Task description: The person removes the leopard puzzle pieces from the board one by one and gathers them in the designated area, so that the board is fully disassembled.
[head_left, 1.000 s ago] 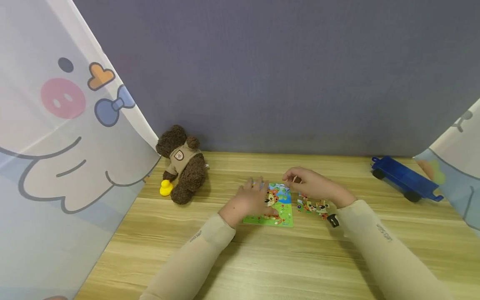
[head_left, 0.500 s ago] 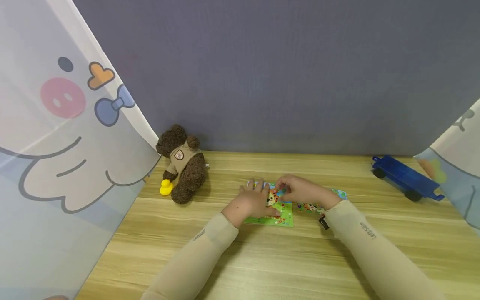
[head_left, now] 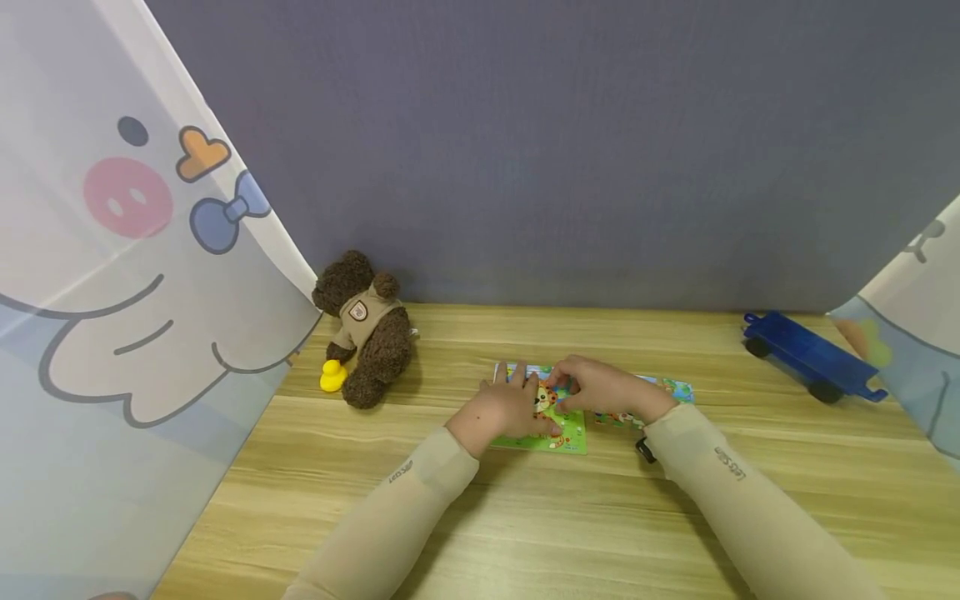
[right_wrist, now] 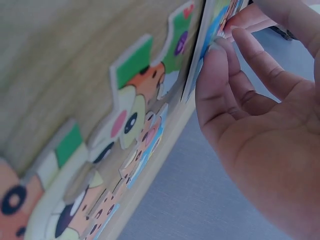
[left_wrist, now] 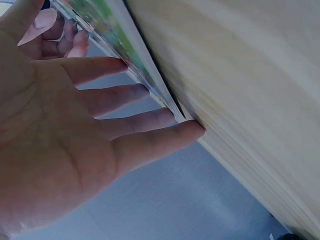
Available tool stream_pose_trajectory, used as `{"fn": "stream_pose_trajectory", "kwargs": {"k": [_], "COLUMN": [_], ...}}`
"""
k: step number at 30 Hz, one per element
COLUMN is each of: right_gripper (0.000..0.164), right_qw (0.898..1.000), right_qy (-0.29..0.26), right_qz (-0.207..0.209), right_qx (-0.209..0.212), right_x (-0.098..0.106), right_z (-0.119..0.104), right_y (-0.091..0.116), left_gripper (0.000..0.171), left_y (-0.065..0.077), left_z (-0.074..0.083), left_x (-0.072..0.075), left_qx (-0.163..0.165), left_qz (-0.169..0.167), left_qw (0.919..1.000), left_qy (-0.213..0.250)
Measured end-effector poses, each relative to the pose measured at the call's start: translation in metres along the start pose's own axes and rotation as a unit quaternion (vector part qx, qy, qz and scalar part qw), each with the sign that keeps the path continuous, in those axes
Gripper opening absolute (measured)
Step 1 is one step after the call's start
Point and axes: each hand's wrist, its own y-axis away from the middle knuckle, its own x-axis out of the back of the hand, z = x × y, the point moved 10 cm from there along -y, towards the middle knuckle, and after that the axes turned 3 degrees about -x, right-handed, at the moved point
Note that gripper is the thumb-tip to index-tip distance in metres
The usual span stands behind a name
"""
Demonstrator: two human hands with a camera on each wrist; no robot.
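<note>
A picture puzzle board (head_left: pixel 572 439) with a cartoon tiger on green grass lies mid-table. Over its left part is spread my left hand (head_left: pixel 504 410), fingers straight and tips against the board. In the left wrist view, the outermost finger (left_wrist: pixel 165 142) reaches past the board's edge. My right hand (head_left: pixel 606 388) is at the board's upper right, its fingers bent and thumb drawn towards them. Its fingertips (right_wrist: pixel 220 47) meet the board close beside the left hand; I cannot tell whether a piece is between them. Loose puzzle pieces (right_wrist: pixel 132 117) lie right of the board, partly under the right forearm.
A brown teddy bear (head_left: pixel 384 343) sits at the back left with a yellow rubber duck (head_left: pixel 333 377) beside it. At the far right stands a blue toy wagon (head_left: pixel 813 354). A grey partition (head_left: pixel 540 167) rises behind the wooden table (head_left: pixel 525 525).
My right hand has moved left from above the loose pieces onto the board's upper right, uncovering pieces behind it. My left hand stays on the board, shifted slightly.
</note>
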Motion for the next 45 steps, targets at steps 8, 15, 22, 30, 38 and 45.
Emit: {"fn": "stream_pose_trajectory", "kwargs": {"k": [8,15,22,30,38,45], "right_gripper": [0.034,0.034,0.033,0.032,0.031,0.029], "right_qw": [1.000,1.000,1.000,1.000,1.000,1.000], "right_qy": [0.012,0.009,-0.001,-0.008,-0.007,0.018], "right_qz": [0.000,-0.004,-0.008,-0.007,0.000,0.005], "right_qx": [-0.005,-0.010,-0.017,-0.010,-0.017,-0.020], "right_x": [-0.0040,-0.0065,-0.0074,-0.0068,-0.0052,-0.0041], "right_z": [0.0001,0.0020,0.0042,0.0028,0.0044,0.0025], "right_y": [-0.0013,-0.0033,-0.0037,-0.0036,-0.0037,-0.0035], "left_gripper": [0.108,0.108,0.108,0.109,0.108,0.109], "left_y": [0.0010,0.0010,0.0000,0.0004,-0.0004,-0.0009], "left_z": [0.0007,0.0021,0.0020,0.0017,0.0023,0.0019], "left_x": [0.0011,0.0014,0.0014,0.0003,0.0004,0.0019], "left_qx": [0.004,0.002,0.011,0.011,0.011,0.012], "left_qz": [0.002,0.001,0.002,-0.002,-0.003,-0.001], "left_qw": [1.0000,1.0000,0.9999,0.9999,0.9999,0.9999], "left_qy": [0.001,0.005,-0.004,-0.008,-0.006,-0.010]}}
